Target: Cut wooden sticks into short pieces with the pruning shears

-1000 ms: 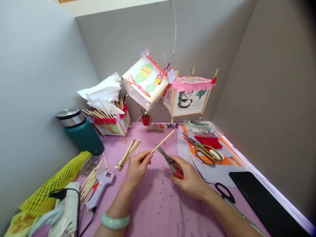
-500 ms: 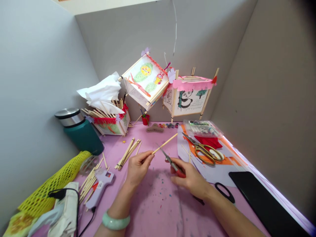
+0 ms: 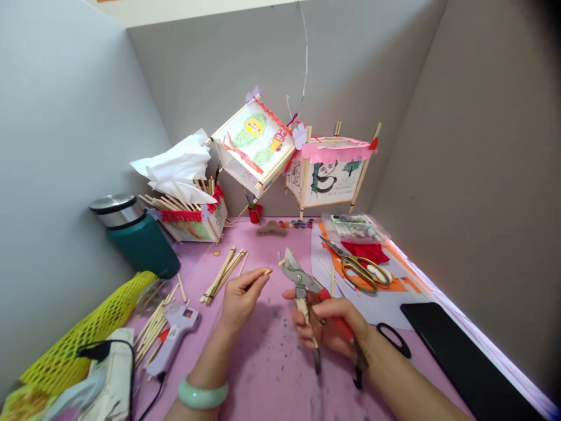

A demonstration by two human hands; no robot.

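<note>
A person's left hand (image 3: 241, 298) was closed in a pinch around a thin wooden stick (image 3: 267, 271) at a craft table, with only a short end showing past the fingertips. The right hand (image 3: 326, 326) was curled around the handles of red-handled pruning shears (image 3: 301, 285), whose open blades pointed up and away, just beside the stick but apart from it. The shears' lower ends hung below the hand, toward the person.

Both forearms came in from the bottom of the view and angled inward, the hands near each other above the pink tabletop (image 3: 280, 374). A pale green jade bangle (image 3: 202, 394) circled the left wrist.

A white hot-glue gun (image 3: 172, 339) and loose wooden sticks (image 3: 222, 276) lay to the left. Gold-handled scissors (image 3: 362, 268) rested on orange and white paper (image 3: 372, 307) to the right, beside black-handled scissors (image 3: 394, 340). Two finished paper lanterns, one painted with a panda (image 3: 328, 172), one with a cartoon figure (image 3: 252, 146), stood beyond.
</note>
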